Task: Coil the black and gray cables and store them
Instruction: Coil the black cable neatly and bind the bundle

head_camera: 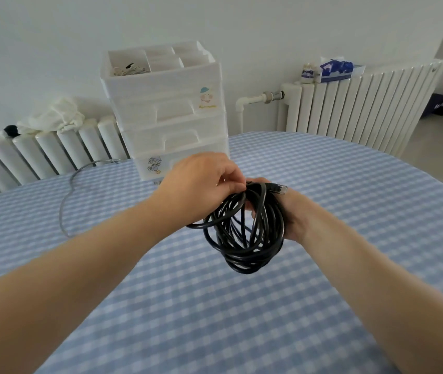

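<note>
drawer unit (166, 103), top tray holding cords (130, 69)

Bright, even daylight, soft shadows, slight overall softness, wide-angle bending at the edges.

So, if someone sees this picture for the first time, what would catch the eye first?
Probably the black cable, coiled into loops and held above the checked tablecloth by the left hand and right hand. Next, the white drawer unit behind them, and the gray cable lying loose at left.
</note>
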Tool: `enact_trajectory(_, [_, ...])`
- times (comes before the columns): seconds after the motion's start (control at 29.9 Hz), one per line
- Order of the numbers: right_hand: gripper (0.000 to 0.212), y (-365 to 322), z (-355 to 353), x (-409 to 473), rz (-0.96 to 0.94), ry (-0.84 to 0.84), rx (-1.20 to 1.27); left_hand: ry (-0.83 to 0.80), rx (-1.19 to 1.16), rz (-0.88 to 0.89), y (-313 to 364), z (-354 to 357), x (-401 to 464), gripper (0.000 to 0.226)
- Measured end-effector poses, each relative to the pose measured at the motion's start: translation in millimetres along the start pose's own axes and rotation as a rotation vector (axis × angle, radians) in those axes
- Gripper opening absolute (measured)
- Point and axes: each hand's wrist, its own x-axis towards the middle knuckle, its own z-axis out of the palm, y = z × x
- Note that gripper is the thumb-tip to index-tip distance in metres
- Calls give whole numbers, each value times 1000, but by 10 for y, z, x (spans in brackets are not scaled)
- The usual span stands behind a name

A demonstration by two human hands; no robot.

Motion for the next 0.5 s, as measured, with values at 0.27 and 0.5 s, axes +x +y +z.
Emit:
enact_trajectory(0.27, [26, -43, 31, -102, -57, 76, -154, -233, -450, -282, -34, -94, 42, 10])
enact_trajectory(0.5, [31, -40, 43, -122, -110, 44, -265, -321, -604, -375, -55, -98, 64, 6])
